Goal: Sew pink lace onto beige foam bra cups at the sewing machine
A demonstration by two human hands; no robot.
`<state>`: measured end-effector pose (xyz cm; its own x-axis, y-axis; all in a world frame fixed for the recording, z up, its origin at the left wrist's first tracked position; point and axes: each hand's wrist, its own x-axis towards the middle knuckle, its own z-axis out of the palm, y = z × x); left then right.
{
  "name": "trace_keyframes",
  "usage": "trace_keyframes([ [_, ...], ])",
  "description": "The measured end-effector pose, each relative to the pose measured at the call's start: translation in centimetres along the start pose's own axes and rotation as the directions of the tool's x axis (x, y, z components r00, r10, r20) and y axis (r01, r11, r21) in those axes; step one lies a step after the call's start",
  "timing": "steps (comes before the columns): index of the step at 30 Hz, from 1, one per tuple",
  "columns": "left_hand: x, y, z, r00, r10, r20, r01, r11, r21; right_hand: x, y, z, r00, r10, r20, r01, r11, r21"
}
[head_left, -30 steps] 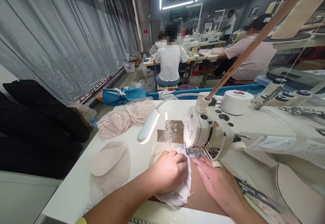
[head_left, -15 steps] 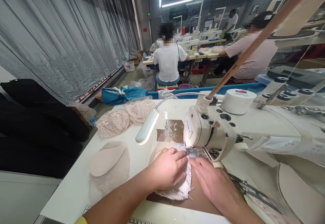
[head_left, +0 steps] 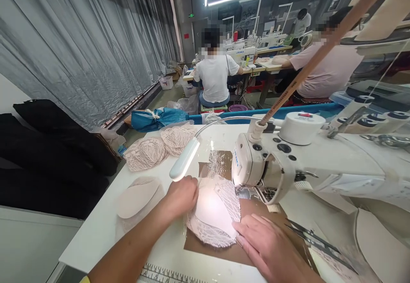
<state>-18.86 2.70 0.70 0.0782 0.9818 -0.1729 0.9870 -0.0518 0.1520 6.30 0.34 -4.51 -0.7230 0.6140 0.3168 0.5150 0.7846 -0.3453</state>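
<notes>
A lace bra cup (head_left: pixel 213 210) with a smooth pale pad lies under the lamp light, its right edge beside the needle area of the white sewing machine (head_left: pixel 253 163). My left hand (head_left: pixel 182 195) is closed on the cup's upper left edge, fingers curled. At the lower right edge, my right hand (head_left: pixel 264 236) has the rim between its thumb and forefinger, the other fingers lying close together. Brown sheet (head_left: pixel 221 253) covers the machine bed beneath the cup. The presser foot is mostly hidden behind the machine head.
Lace cups (head_left: pixel 145 152) are piled at the table's back left; a pale cup piece (head_left: pixel 139 197) lies nearer. A lamp (head_left: pixel 185 159) hangs over the work. Scissors (head_left: pixel 320 242) lie right of my right hand, and a printed ruler (head_left: pixel 169 274) runs along the front. Co-workers sit beyond.
My left hand has moved left, off the cup's middle to its far left edge. My right hand has slid down and toward me, away from the needle. More of the cup shows, turned and spread.
</notes>
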Motion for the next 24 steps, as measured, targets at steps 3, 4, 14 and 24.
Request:
trace_keyframes([
  [3, -0.4, -0.9, 0.8, 1.0, 0.024, -0.006, -0.025, 0.962, -0.273, 0.0, -0.1, 0.0, 1.0, -0.003, -0.01, 0.003, 1.0, 0.01],
  [4, -0.4, -1.0, 1.2, 1.0, 0.023, 0.0, -0.02, 0.879, -0.476, 0.1, -0.1, 0.0, 1.0, -0.003, -0.021, 0.003, 1.0, 0.003],
  [14, 1.0, 1.5, 2.9, 0.952, 0.125, 0.28, 0.276, 0.05, -0.96, 0.0, 1.0, 0.4, 0.999, 0.053, -0.012, -0.053, 0.998, -0.042],
  [24, 1.3, 0.2, 3.8, 0.908, 0.237, 0.345, 0.316, 0.15, -0.937, -0.1, 2.2, 1.1, 0.989, 0.079, -0.127, -0.093, 0.99, -0.107],
])
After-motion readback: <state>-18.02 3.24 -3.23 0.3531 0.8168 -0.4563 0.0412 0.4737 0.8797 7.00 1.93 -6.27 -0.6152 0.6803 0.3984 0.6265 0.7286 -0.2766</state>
